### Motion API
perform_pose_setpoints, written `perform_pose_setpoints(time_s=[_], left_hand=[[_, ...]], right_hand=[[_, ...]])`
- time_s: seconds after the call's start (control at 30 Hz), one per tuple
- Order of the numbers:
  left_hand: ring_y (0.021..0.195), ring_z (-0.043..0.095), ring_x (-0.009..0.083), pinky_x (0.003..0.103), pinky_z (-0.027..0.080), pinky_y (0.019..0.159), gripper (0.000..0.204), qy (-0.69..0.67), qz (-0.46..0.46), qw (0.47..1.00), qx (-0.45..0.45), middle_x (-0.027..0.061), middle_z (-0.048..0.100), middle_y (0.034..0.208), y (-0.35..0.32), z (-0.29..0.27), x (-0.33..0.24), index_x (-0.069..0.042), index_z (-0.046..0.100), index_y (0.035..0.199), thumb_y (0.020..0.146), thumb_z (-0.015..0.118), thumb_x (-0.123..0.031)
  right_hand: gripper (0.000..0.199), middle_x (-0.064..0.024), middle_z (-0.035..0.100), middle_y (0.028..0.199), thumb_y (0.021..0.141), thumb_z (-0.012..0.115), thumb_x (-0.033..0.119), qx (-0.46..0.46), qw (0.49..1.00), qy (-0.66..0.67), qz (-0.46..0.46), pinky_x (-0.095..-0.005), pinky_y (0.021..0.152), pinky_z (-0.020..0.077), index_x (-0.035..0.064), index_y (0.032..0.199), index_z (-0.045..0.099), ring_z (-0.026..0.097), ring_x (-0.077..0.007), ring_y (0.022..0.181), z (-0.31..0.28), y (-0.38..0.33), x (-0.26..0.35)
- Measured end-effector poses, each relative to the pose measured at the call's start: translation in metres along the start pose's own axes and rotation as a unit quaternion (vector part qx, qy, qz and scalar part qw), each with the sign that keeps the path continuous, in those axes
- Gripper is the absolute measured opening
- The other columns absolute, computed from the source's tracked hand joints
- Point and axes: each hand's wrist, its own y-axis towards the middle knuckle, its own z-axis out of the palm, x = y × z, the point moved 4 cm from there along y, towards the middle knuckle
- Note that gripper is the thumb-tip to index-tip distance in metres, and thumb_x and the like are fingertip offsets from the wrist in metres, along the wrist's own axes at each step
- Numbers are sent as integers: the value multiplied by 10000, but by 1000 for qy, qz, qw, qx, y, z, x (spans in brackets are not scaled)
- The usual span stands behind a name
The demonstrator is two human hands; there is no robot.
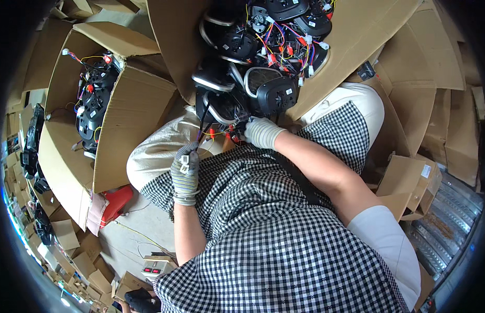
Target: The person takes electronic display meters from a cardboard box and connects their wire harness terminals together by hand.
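Note:
My left hand (185,175), in a striped knit glove, is closed on a dark wire bundle. White plug connectors (185,164) stick out at its fingers, and the wires run up toward the black parts. The right hand (264,133), gloved the same way, has its fingers curled at a small dark piece by the lower edge of the pile; its grip is partly hidden. Between the hands are red connectors (212,134) and a yellow wire. Just beyond lie black plastic housings (277,95) with silver rims, in an open carton (352,47).
To the left, another open carton (133,104) holds more black housings with wires. A red object (116,202) lies on the floor by it, near a power box (158,266). Cardboard boxes (409,182) and ridged metal (445,224) are at the right.

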Motion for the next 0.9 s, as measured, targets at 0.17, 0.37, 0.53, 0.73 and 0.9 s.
perform_pose_setpoints(time_s=[0.17,0.37,0.53,0.73,0.9], left_hand=[[743,556,171,278,449,698,169,-12,65,997,-50,65,604,793,5,2,-12,-55,627,997,853,557,-105],[733,578,296,376,452,636,203,154,158,975,-14,137,620,798,18,26,-35,-80,656,949,769,566,-49],[889,582,248,307,482,738,405,193,336,922,-32,132,573,1046,25,53,-73,-75,586,1132,735,583,3],[866,576,168,274,466,757,267,38,203,973,103,84,596,981,29,67,-42,-52,598,1076,814,599,-105],[836,576,150,277,452,755,309,-27,57,984,165,39,627,913,22,53,-16,-37,601,1017,872,575,-309]], right_hand=[[429,-105,629,732,870,509,448,-255,813,513,99,-316,707,461,45,833,651,603,-212,696,-59,-12,-38],[334,-68,645,887,894,538,312,-251,512,821,16,-272,752,469,-5,929,639,598,-134,837,-107,-9,-17],[203,-54,639,893,875,565,217,-194,426,884,-9,-280,788,485,36,941,630,601,-132,832,-95,-5,15],[220,-10,626,841,879,558,268,-194,489,850,29,-238,725,470,64,926,625,581,-108,755,-81,-15,22],[345,-27,591,659,871,529,407,-132,749,640,106,-239,527,426,88,835,656,509,-67,541,-121,-64,7]])
